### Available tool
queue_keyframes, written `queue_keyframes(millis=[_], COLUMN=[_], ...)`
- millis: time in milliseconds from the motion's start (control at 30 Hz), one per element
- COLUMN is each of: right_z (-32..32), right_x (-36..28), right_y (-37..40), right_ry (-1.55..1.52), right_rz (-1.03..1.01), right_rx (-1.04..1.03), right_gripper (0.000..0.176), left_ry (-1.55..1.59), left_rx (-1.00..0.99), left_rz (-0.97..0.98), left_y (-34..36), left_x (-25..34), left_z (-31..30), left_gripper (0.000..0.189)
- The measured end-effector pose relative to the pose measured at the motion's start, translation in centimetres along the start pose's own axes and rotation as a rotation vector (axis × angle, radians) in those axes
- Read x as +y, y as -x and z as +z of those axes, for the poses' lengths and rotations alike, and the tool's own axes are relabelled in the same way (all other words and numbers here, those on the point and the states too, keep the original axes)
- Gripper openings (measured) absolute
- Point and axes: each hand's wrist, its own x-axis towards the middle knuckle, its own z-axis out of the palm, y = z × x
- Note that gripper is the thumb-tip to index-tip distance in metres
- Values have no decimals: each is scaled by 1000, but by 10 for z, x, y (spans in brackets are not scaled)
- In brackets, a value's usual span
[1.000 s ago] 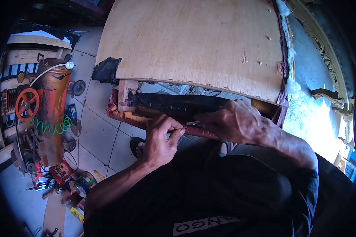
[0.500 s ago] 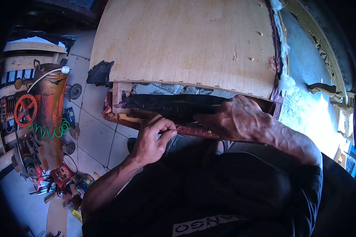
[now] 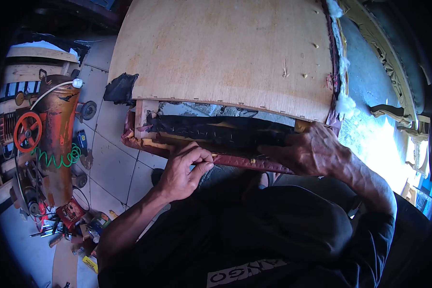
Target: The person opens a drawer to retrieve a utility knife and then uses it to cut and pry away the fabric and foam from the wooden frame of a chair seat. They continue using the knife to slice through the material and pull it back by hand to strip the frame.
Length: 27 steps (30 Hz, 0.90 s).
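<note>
Fabric work, close up: L hand [image 3: 182, 174] has its grip pinched tight on the red fabric edge [image 3: 235, 161], which runs under the plywood panel [image 3: 225, 53], just below the black strip [image 3: 216, 132]. R hand [image 3: 317, 152] lies curled over that edge further right; can't tell if its grip clamps or only presses. Best approach, I'd say: pinch small, pull along the edge, R pinning close by.

Plywood panel [image 3: 225, 53] blocks ahead; floor [image 3: 113, 161] open leftward.

Our right hand [image 3: 317, 151] slides rightward along the black fabric strip [image 3: 216, 132] to its far end, uncovering its middle.
</note>
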Motion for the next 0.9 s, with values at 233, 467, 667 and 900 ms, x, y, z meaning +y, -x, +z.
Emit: queue_keyframes(millis=[233,467,667,900], right_z=[30,29,23,12], right_x=[-9,-11,-6,3], right_y=[-40,-54,-51,-34], right_ry=[-211,-124,-96,26], right_rz=[3,-48,-93,-128], right_rx=[250,131,38,-79], right_gripper=[36,31,30,31], left_ry=[-325,-101,-79,-35], left_rx=[211,168,105,32], left_rz=[95,-33,-67,-45], left_y=[-4,-3,-5,-4], left_x=[14,3,6,2], left_z=[20,18,12,5], left_gripper=[10,11,8,10])
